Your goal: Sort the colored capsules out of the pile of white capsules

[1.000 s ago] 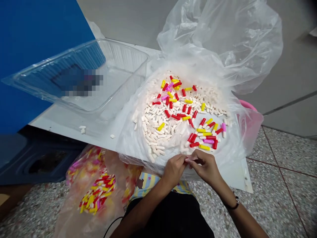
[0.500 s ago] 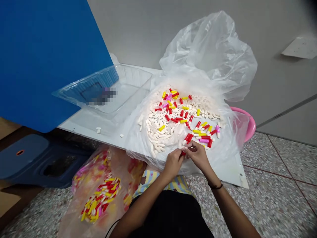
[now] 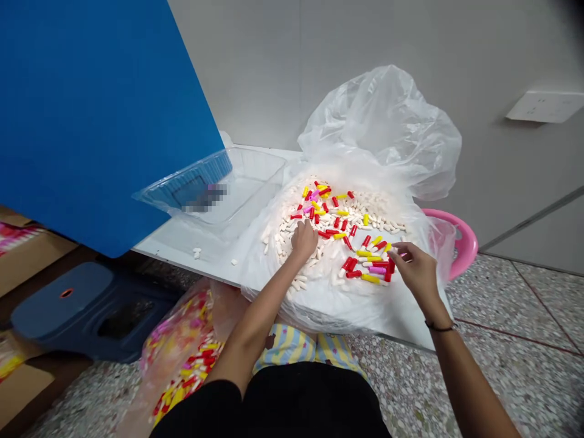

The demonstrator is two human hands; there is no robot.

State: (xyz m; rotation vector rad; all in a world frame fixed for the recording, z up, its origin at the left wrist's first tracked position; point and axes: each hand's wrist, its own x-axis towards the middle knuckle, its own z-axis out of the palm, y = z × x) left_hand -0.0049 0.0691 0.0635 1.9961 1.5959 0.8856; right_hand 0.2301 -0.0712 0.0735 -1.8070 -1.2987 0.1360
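Note:
My left hand (image 3: 305, 241) reaches down onto a heap of small white capsule-like pieces (image 3: 298, 284) at the left of the sheet. Its fingers are curled together, and whatever is between them is hidden. Over the right side, my right hand (image 3: 413, 264) has thumb and forefinger apart, beside a loose group of capped pieces. Those are white sticks with red caps (image 3: 350, 264), yellow caps (image 3: 371, 278) and a pink cap (image 3: 377, 270). More coloured caps (image 3: 325, 190) lie scattered on the white heap further back.
A clear plastic sheet (image 3: 383, 121) lies under the pieces and billows up behind. At left stands a clear tray (image 3: 255, 159). Below the table edge is a bag of coloured pieces (image 3: 191, 377), beside a blue stool (image 3: 59, 298). A pink basin (image 3: 465, 246) sits behind the table's right end.
My hands were together at the front with a red-capped piece between them. They have parted: the left moved back to the white heap, the right moved rightward.

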